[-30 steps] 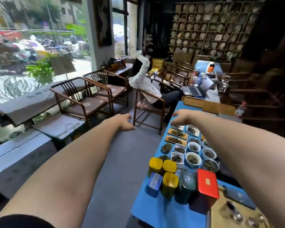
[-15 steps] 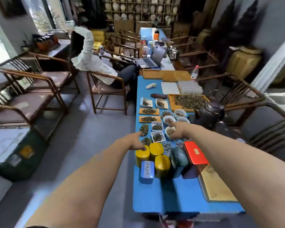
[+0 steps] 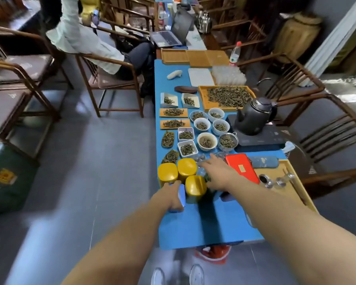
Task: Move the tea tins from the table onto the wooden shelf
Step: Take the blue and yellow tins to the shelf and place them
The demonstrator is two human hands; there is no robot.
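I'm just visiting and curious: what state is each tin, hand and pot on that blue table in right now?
Left hand: closed around the blue tin.
Right hand: spread over the dark green tin, grip unclear.
Three yellow tins: lids on, upright.
Red tin: closed, flat.
Kettle: lid on, on its base.

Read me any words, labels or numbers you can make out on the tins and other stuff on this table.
None can be read.
Red tin: pale label, too blurred.
Blue tin under the left hand: no legible print.
Water bottle: label too small.
Green box on the floor: yellow sticker, blurred.
Yellow tins: no text visible.
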